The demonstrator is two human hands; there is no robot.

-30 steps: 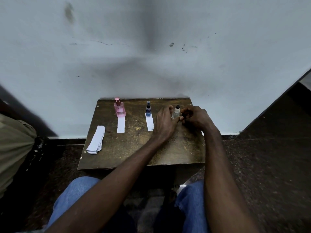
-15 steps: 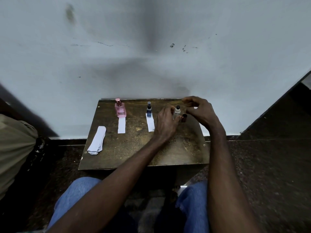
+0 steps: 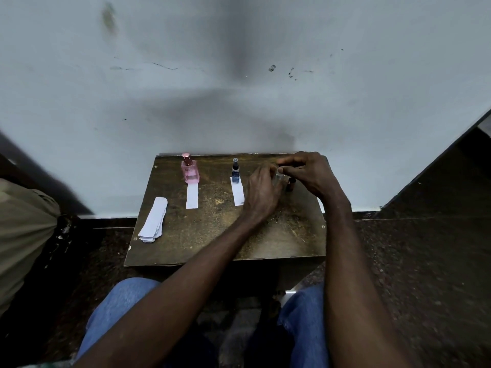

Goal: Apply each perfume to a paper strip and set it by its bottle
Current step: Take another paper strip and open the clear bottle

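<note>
On the small brown table (image 3: 212, 243) a pink bottle (image 3: 190, 168) stands with a white strip (image 3: 192, 196) in front of it. To its right stands a blue spray bottle (image 3: 235, 172) with its own strip (image 3: 238, 193). Further right, my left hand (image 3: 261, 193) grips a small clear bottle (image 3: 279, 179) by its body. My right hand (image 3: 312, 173) has its thumb and fingers pinched at the top of that bottle. A small dark cap (image 3: 291, 183) stands on the table just right of the bottle.
A stack of spare white strips (image 3: 154, 220) lies at the table's left edge, partly overhanging. The table stands against a white wall (image 3: 239, 102). My knees in blue jeans (image 3: 125, 301) are below the front edge. Beige cloth (image 3: 24, 229) is at the far left.
The dark cap was set down on the table beside the clear bottle. My right hand lifted away, then came back to the bottle's top. My left hand kept hold of the bottle.
</note>
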